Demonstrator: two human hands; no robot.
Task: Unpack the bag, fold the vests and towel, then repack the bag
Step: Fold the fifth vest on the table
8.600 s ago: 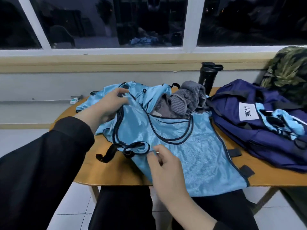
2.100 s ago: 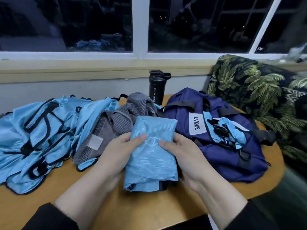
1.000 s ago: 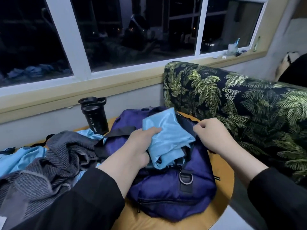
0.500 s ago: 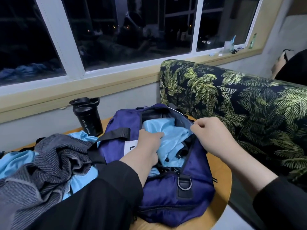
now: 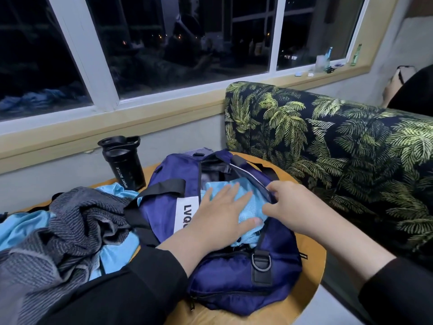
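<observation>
Nearest you, at about seven o'clock, the grey striped towel (image 5: 70, 233) lies crumpled and unfolded on the desk (image 5: 311, 273), heaped over loose light-blue vests (image 5: 21, 226) whose fabric shows beside and under it.

At the centre sits the navy bag (image 5: 234, 285), a soft duffel with black straps, a metal D-ring on its near end and a white label reading "LVQ" partly covered by your wrist. Its long axis runs from about five o'clock near you toward eleven o'clock at the wall, and its top zip opening gapes upward.

Inside that opening lies the folded vest (image 5: 251, 205), shiny light blue with a fine mesh weave, its flat face up and filling the near half of the mouth; darker lining shows beyond it.

Your left hand (image 5: 220, 214) lies flat on the folded vest, fingers straight and spread, pointing toward one o'clock, palm pressing the fabric and grasping nothing. Your right hand (image 5: 290, 207) comes in from four o'clock with its fingers curled over the bag's right-hand zip edge, gripping that rim beside the vest.

Farther off, at ten o'clock, a black bottle (image 5: 124, 163) marked "SPORT BOTTLE" stands upright on the desk, close to the bag's far end but apart from it. At two o'clock a sofa (image 5: 328, 141) with a palm-leaf print stands just beyond the desk. Behind it all, the window (image 5: 105, 90) shows dark glass.
</observation>
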